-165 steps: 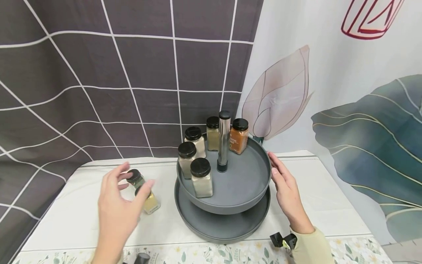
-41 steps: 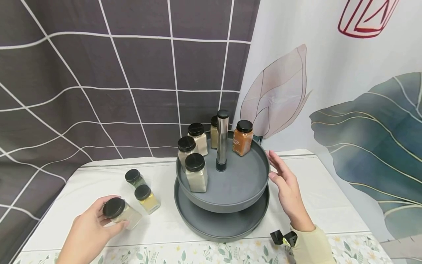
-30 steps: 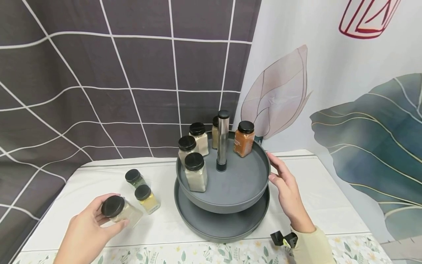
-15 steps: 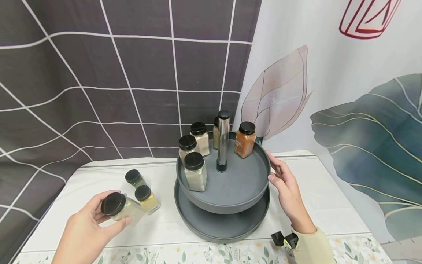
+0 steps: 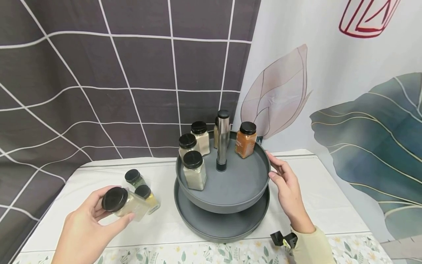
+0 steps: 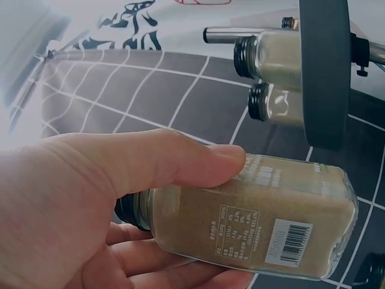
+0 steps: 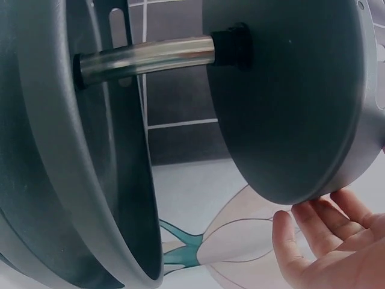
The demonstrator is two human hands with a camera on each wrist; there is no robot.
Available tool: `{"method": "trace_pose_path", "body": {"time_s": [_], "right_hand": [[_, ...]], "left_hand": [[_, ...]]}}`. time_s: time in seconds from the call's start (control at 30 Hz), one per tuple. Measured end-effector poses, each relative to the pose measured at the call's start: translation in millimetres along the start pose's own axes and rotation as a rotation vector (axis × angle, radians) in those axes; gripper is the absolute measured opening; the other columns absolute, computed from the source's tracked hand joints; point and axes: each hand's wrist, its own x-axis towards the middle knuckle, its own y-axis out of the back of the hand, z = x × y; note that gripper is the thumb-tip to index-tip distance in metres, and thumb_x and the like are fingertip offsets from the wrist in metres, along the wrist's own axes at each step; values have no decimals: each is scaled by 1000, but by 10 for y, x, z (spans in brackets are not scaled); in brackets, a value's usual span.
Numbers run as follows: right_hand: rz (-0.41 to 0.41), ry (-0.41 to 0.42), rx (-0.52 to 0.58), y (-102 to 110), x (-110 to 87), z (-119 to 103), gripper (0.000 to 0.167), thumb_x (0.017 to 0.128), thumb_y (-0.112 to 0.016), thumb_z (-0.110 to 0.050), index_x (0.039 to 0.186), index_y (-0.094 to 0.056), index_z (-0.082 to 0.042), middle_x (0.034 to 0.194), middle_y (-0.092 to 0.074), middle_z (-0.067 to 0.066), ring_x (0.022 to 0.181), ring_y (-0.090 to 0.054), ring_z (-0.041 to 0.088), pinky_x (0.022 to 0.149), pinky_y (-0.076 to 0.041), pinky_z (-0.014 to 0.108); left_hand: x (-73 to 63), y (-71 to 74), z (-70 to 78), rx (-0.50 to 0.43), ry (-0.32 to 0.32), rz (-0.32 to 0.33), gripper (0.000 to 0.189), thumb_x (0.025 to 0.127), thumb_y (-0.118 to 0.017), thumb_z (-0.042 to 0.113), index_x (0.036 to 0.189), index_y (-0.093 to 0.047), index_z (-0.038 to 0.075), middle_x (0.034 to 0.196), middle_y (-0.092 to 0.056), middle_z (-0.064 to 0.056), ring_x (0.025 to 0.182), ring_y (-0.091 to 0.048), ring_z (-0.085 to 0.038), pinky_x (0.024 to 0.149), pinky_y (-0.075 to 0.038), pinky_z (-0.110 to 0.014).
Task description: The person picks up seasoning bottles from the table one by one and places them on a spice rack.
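My left hand (image 5: 87,223) grips a glass spice jar (image 6: 240,223) of beige powder between thumb and fingers. The jar is tilted, its black lid toward my palm, and overlaps a yellow spice jar (image 5: 151,202) in the head view. Behind that is a green spice jar (image 5: 135,178). On the upper tray (image 5: 242,181) of a grey two-tier turntable stand several black-lidded jars: an orange one (image 5: 245,145) at right, pale ones (image 5: 195,176) at left, and one partly hidden behind the metal post (image 5: 223,143). My right hand (image 5: 287,189) touches the upper tray's right rim with its fingertips.
The lower tray (image 5: 222,231) of the turntable sits under the upper one. A white cloth (image 5: 323,198) covers the table, with a floral strip (image 5: 184,253) along the front. A dark gridded curtain (image 5: 138,66) hangs behind.
My left hand, earlier empty above the small jars, now holds the beige jar and has raised it slightly. The upper tray has turned a little, carrying its jars round. My right hand stays at the rim.
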Motion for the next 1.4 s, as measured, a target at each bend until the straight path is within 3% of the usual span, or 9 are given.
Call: {"method": "trace_pose_path", "body": {"time_s": [0.27,0.6,0.8,1.1,1.4], "right_hand": [[42,-35,-34,-2,9,-3,38,105,-40,1,141,-51,3,147,-51,18,135,-49,15,108,-39,17],[125,-89,-78,-14,-5,1,33,108,-43,-8,135,-57,3,140,-58,14,124,-57,10,100,-46,16],[127,-95,-90,-17,-9,-2,32,107,-45,-8,134,-57,4,140,-58,14,125,-56,6,104,-44,16],[143,-94,-145,-12,-9,-27,30,107,-47,-8,132,-57,4,133,-62,13,120,-59,6,98,-47,14],[163,-59,-198,-10,-13,-28,31,105,-52,-7,133,-65,-4,130,-65,8,118,-59,1,101,-44,13]], "left_hand": [[-28,19,165,-37,-33,53,73,64,-97,29,128,-63,21,98,-76,4,84,-64,10,74,-44,-1],[-23,-24,381,-90,-69,61,70,63,-98,24,125,-65,21,97,-77,5,86,-67,6,78,-43,-1],[-15,-44,501,-121,-136,86,70,63,-98,19,125,-65,21,99,-77,3,86,-70,2,81,-44,-2],[20,-104,722,-195,-280,109,72,62,-96,8,126,-64,16,100,-77,5,88,-70,1,83,-49,-6],[56,-203,875,-242,-332,96,81,63,-92,-1,134,-56,15,107,-75,3,86,-74,-13,81,-53,-10]]}}
